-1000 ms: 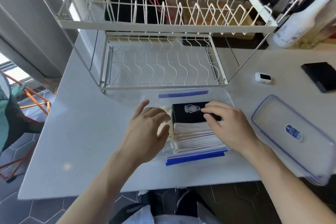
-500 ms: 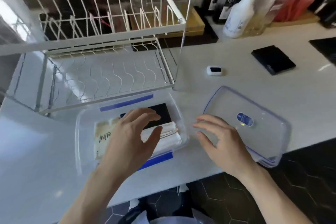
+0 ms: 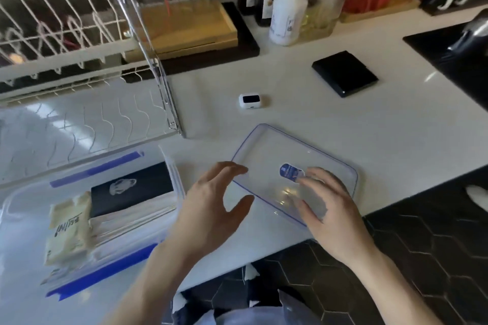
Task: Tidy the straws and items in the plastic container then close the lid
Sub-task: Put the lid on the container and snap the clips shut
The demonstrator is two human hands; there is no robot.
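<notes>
The fingers [image 3: 314, 179] of the right hand [image 3: 327, 206] lie spread and fairly straight over the near end of the clear lid [image 3: 266, 150], tips close to its blue label [image 3: 289, 171]; whether they already press on the plastic I cannot tell. The left hand [image 3: 208, 206] hovers with fingers spread and thumb apart at the lid's 9 o'clock edge, pinching nothing. The lid rests flat on the white surface [image 3: 303, 108], its near corner reaching the surface's edge. At 9 o'clock from the lid, well to the left, sits the open plastic container [image 3: 15, 208], holding a black packet [image 3: 132, 192] on a stack of paper-wrapped straws [image 3: 137, 219] with a cream sachet [image 3: 68, 227] beside them, all lying below the rim as far as the blur allows. The step in hand looks like picking up the lid: I would take it by opposite long edges with both hands, keep it level, line its corners over the container, then press the blue clasps [image 3: 97, 274] down one side at a time. A wire dish rack [image 3: 79, 66] stands at 10 o'clock.
</notes>
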